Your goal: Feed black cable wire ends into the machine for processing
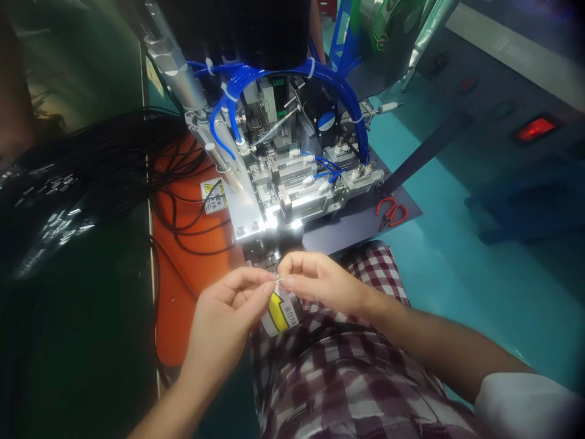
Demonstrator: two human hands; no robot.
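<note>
My left hand (231, 305) and my right hand (320, 281) meet in front of the machine (297, 183), fingertips nearly touching. Each is closed in a pinch on a thin, whitish piece (280, 280) between them, too small to make out fully. Just below the fingertips shows a white label with a yellow arrow (278, 312). The machine's metal cylinders and blue air tubes (351, 91) rise beyond my hands, and a bright light falls on its front end.
Black cables (178, 183) run across the orange surface (183, 274) on the left. Red-handled pliers (390, 213) lie on the grey base plate at right. Another person's blurred hand (16, 131) shows at the upper left. A grey cabinet with a red light (535, 129) stands at right.
</note>
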